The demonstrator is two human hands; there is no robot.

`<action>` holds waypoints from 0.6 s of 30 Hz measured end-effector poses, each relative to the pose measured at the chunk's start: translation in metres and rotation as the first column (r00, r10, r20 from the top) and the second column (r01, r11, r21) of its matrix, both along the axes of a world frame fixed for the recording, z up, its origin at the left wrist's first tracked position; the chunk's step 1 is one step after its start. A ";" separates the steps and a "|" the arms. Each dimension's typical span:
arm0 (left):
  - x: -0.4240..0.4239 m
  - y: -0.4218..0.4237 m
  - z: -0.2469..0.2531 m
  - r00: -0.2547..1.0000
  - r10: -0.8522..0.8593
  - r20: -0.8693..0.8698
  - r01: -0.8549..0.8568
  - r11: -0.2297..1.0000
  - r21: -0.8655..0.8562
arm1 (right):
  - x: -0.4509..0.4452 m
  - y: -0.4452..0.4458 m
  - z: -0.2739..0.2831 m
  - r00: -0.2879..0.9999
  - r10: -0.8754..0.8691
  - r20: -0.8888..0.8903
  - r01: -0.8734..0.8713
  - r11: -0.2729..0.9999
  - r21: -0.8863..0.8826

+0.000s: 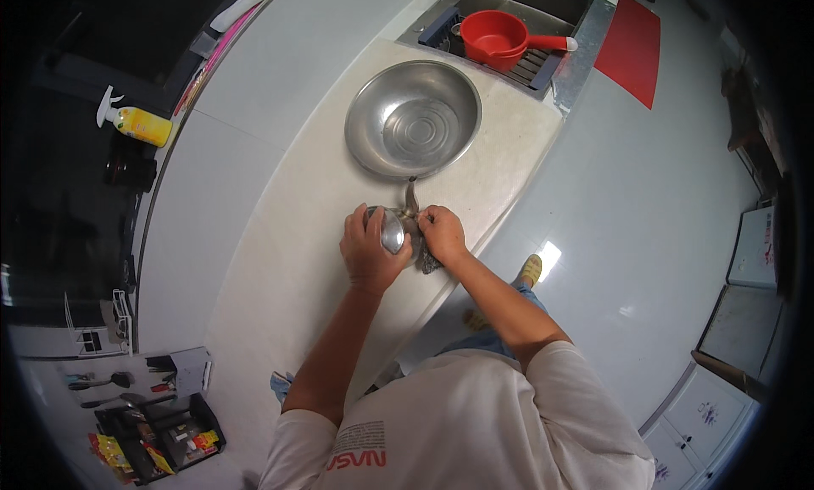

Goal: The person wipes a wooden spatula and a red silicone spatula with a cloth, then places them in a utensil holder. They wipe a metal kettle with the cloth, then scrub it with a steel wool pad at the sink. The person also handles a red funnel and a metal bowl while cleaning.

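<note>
My left hand [374,245] grips a shiny metal kettle [393,230], its fingers spread over the rounded top. The kettle's spout [411,195] points away from me, towards a wide stainless steel basin [423,124]. At the kettle's right side, my right hand [442,232] is closed, with the fingertips against the metal near the spout's base. A dark grey steel-wool scourer [430,261] shows under the right hand; whether the fingers pinch part of it is hidden.
Beyond the basin, a red plastic dipper [496,37] rests on a rack over the sink [547,13]. The pale counter's edge [509,204] runs along my right. A yellow spray bottle [143,125] stands on a ledge at left. A black rack [210,420] holds packets.
</note>
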State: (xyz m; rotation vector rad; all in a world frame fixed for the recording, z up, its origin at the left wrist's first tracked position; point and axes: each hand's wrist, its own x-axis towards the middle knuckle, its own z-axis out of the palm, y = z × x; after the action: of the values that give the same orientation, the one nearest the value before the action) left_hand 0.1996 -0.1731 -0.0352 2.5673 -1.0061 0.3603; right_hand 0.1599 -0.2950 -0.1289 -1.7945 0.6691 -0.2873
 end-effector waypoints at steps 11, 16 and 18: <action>0.002 0.000 0.000 1.000 -0.012 -0.004 0.012 1.000 0.013 | 0.007 -0.006 -0.007 0.995 0.045 -0.091 -0.046 0.999 -0.009; 0.004 0.003 -0.004 1.000 -0.019 0.002 0.019 1.000 -0.004 | -0.001 -0.003 0.021 0.986 0.107 0.128 -0.094 0.990 -0.104; 0.003 0.003 -0.003 1.000 -0.002 0.001 0.002 1.000 0.001 | 0.010 -0.002 0.027 0.986 0.097 0.135 -0.083 0.991 -0.102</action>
State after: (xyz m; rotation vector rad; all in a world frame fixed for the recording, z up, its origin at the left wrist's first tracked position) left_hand 0.2029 -0.1699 -0.0378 2.5671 -1.0097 0.3606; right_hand 0.1696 -0.2970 -0.1023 -1.8707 0.4809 -0.3857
